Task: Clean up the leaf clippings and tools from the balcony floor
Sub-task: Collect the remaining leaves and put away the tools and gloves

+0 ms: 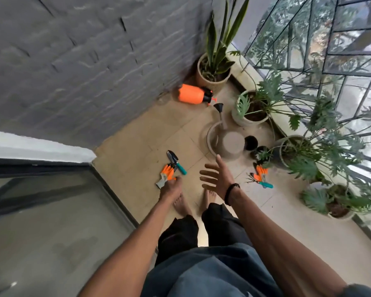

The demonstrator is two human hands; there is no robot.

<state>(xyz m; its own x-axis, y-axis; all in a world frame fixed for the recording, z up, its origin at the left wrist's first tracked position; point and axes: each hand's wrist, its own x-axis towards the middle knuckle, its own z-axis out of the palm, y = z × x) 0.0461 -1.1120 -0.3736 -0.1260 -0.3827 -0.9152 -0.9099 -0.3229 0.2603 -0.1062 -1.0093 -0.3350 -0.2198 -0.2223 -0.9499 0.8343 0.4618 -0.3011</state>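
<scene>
Head view looks straight down on a standing person. Left hand hangs with fingers curled, overlapping the near end of a glove; whether it grips the glove or hovers above it cannot be told. Right hand is spread wide, fingers straight, holding nothing, in the air above the floor and short of the watering can.

First cluster of tools lies by the left hand: the glove, with a trowel touching its far side. The trowel's long axis runs diagonally, blade pointing away toward the wall, teal handle pointing toward the person and to the right. The left hand is plainly the nearer one here.

Second cluster sits to the right of the right hand, near the pots along the railing edge: another orange glove and a small rake with a teal handle, the handle end pointing right. The right hand is closer to this pair, though still apart from it.

Farther off, an orange sprayer lies on its side near the far corner, beside a potted plant. Leaf clippings are too small to make out.

Judging by the layout, the left-side pair is the likely first pickup, and reaching the floor calls for bending down.
</scene>
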